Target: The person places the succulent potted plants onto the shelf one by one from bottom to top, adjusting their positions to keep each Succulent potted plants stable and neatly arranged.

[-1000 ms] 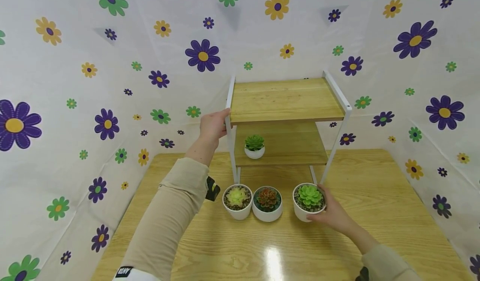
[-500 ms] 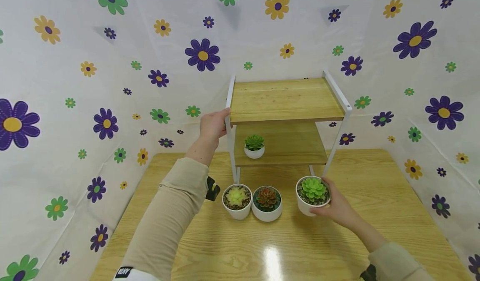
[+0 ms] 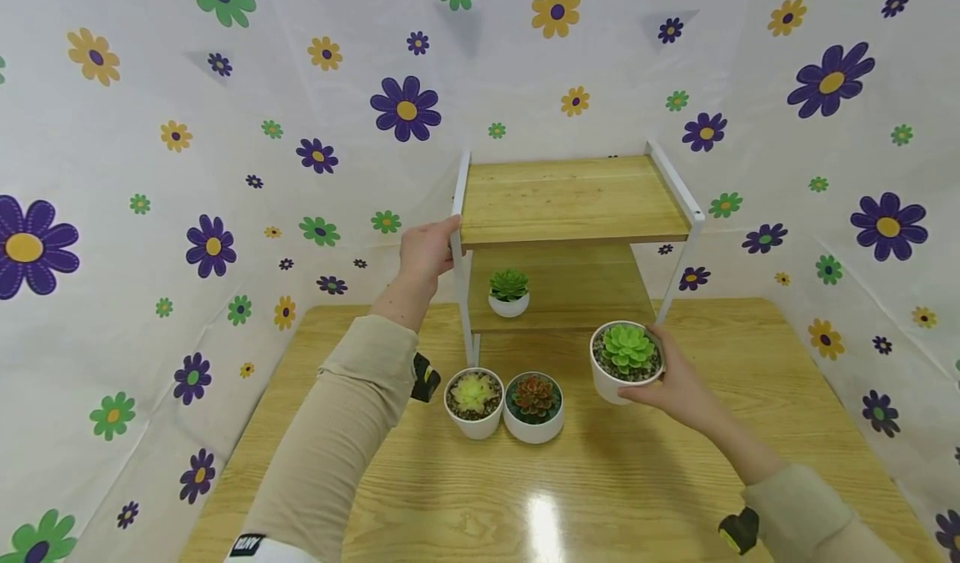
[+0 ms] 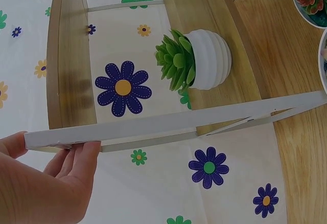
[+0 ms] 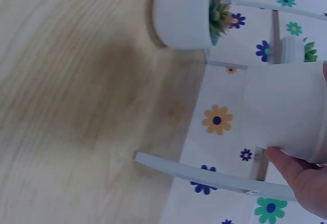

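Observation:
My right hand (image 3: pixel 678 388) grips a white pot with a bright green succulent (image 3: pixel 628 349) by its right side, held above the table in front of the rack. In the right wrist view the white pot (image 5: pixel 286 111) hides part of the rack. My left hand (image 3: pixel 426 254) holds the white left frame of the two-tier wooden rack (image 3: pixel 570 200) near its top front corner. The left wrist view shows the fingers (image 4: pixel 84 165) curled at the frame's end. A small ribbed white pot with a green succulent (image 3: pixel 509 294) sits on the lower shelf, at its left.
Two white pots stand side by side on the table (image 3: pixel 450 496) before the rack: one with a yellow-green succulent (image 3: pixel 475 394), one with a reddish-brown succulent (image 3: pixel 534 400). A flower-print sheet (image 3: pixel 337 196) hangs behind and at both sides.
My right hand has lifted the bright green succulent's pot off the table and brought it up toward the lower shelf. My left hand keeps its place on the frame.

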Tool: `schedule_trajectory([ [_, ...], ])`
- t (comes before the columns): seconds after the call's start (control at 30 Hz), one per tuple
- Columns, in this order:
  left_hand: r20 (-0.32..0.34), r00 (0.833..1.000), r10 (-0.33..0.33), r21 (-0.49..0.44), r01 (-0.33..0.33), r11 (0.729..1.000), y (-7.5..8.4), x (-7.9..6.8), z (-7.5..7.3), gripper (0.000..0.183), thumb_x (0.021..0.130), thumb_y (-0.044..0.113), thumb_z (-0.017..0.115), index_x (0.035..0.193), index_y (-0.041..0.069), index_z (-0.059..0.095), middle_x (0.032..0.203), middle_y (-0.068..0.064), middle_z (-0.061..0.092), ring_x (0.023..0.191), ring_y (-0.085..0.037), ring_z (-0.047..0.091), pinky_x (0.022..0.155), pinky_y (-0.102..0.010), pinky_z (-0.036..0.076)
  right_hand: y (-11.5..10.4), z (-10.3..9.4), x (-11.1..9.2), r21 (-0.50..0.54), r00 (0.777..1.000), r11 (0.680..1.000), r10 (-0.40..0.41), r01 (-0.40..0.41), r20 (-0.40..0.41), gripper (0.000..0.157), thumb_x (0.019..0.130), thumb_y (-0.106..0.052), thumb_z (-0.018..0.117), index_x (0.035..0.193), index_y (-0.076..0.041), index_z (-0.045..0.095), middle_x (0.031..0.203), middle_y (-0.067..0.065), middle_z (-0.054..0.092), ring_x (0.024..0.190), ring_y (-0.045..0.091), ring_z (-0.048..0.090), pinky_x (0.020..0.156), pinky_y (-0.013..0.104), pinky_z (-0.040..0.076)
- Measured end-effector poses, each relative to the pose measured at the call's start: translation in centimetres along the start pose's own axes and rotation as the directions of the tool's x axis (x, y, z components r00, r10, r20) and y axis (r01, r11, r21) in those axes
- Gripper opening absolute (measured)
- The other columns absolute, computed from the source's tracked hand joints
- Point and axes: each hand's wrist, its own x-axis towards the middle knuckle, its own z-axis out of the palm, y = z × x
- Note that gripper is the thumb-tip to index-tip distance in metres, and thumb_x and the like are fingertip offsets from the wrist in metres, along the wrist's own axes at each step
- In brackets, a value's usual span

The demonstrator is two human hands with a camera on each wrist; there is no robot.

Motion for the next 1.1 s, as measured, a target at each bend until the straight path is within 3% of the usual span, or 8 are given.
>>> schedule_trajectory([
  [0.27, -0.006, 1.0, 0.002, -0.002, -0.002, 1.0, -0.1, 0.2, 0.0, 0.044, 0.093, 0.031, 0.056, 0.125, 0.002, 0.057, 0.118, -0.015, 0.06, 0.086, -0.017, 0.059, 0.093, -0.032, 0.051, -2.1, -1.0, 2.1, 0.019, 0.999, 0.999, 0.032, -0.031, -0.038, 0.102, 0.076, -0.021, 0.078, 0.145, 0.005, 0.009, 0.144, 0.033, 0.027, 0.13, 0.049, 0.033, 0.103, 0.06, 0.034],
  [0.57, -0.009, 1.0, 0.003, -0.004, -0.003, 1.0, -0.1, 0.3, -0.1, 0.049, 0.092, 0.031, 0.057, 0.13, 0.001, 0.052, 0.121, -0.017, 0.061, 0.108, -0.029, 0.062, 0.095, -0.033, 0.05, -3.7, -1.2, 4.5, 0.017, 0.996, 0.997, 0.074, -0.073, -0.041, 0.108, 0.077, -0.029, 0.076, 0.148, 0.003, 0.001, 0.148, 0.031, 0.022, 0.134, 0.047, 0.029, 0.107, 0.061, 0.028],
  [0.77, -0.011, 1.0, -0.004, -0.002, 0.004, 1.0, -0.2, 0.3, 0.0, 0.047, 0.092, 0.032, 0.058, 0.129, 0.002, 0.054, 0.12, -0.016, 0.062, 0.091, -0.019, 0.063, 0.092, -0.032, 0.051, -3.7, -1.1, 5.9, 0.042, 0.994, 0.995, 0.096, -0.094, -0.047, 0.106, 0.078, -0.031, 0.076, 0.147, 0.004, 0.003, 0.148, 0.03, 0.022, 0.135, 0.045, 0.028, 0.108, 0.059, 0.027],
  [1.1, -0.003, 1.0, -0.004, -0.011, 0.004, 1.0, -0.2, 0.2, 0.0, 0.047, 0.092, 0.032, 0.057, 0.129, 0.002, 0.053, 0.121, -0.014, 0.062, 0.092, -0.019, 0.062, 0.093, -0.031, 0.051, -3.1, -1.2, 7.1, -0.006, 0.996, 0.996, 0.092, -0.092, -0.023, 0.104, 0.081, -0.03, 0.072, 0.147, 0.006, 0.001, 0.147, 0.033, 0.021, 0.134, 0.048, 0.027, 0.108, 0.059, 0.027],
])
